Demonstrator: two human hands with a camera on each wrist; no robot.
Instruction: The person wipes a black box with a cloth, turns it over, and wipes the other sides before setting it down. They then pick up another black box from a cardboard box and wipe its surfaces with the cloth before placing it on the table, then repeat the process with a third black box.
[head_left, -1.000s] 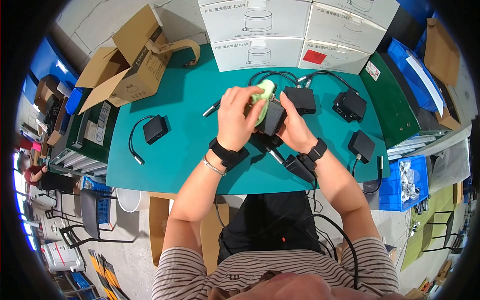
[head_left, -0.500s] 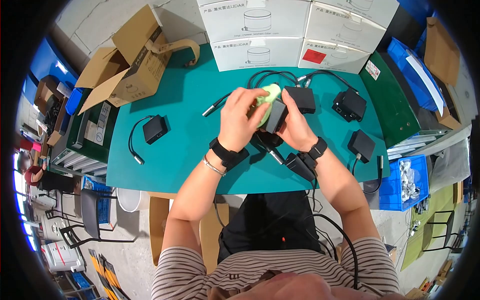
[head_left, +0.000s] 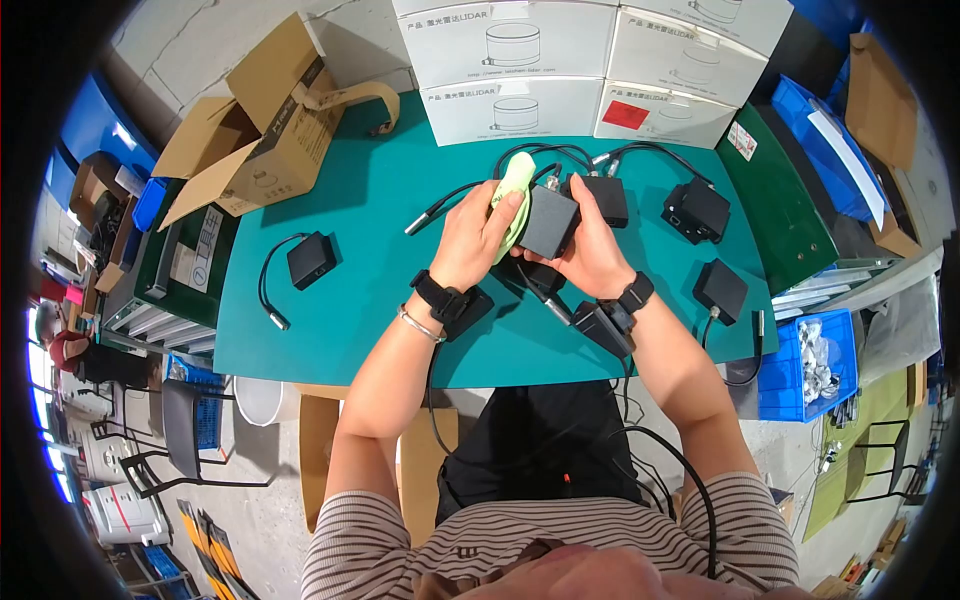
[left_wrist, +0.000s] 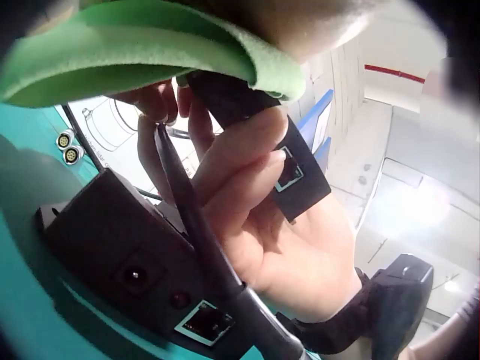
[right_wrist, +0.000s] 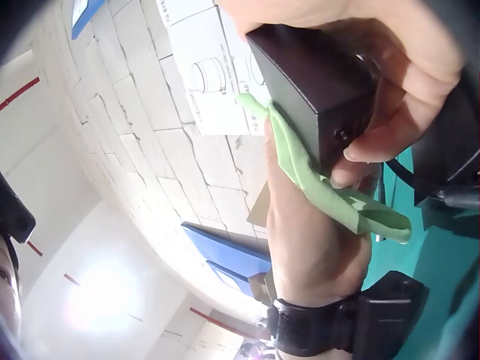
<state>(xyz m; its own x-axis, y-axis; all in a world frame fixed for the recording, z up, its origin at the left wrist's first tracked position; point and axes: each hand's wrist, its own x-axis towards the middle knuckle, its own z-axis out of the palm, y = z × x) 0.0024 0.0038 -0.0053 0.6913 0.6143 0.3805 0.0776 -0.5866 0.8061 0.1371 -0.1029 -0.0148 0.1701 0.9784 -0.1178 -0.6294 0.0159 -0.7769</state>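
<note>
Above the teal table (head_left: pixel 380 330), the right hand (head_left: pixel 598 250) grips a small black box (head_left: pixel 550 222) by its right side. Around a pale green cloth (head_left: pixel 512 205) curl the fingers and thumb of the left hand (head_left: pixel 465 238), and the cloth lies against the box's left side. In the left wrist view a network port shows in the end of the held box (left_wrist: pixel 306 176), beside the right fingers. The right wrist view has the green cloth (right_wrist: pixel 311 176) along the box's edge (right_wrist: pixel 300 97). Another black box with ports (left_wrist: pixel 127 262) lies beneath, with a cable in front.
Several black boxes with cables lie around, among them one at the left (head_left: pixel 311 260) and one at the right (head_left: pixel 720 291). White LIDAR cartons (head_left: pixel 515 105) are stacked at the back. An open cardboard box (head_left: pixel 280 160) stands back left, a blue bin (head_left: pixel 808 370) right.
The left hand and the cloth have shifted left across the held box, baring more of its broad face. The box has turned to face the head camera more. The right hand has barely moved.
</note>
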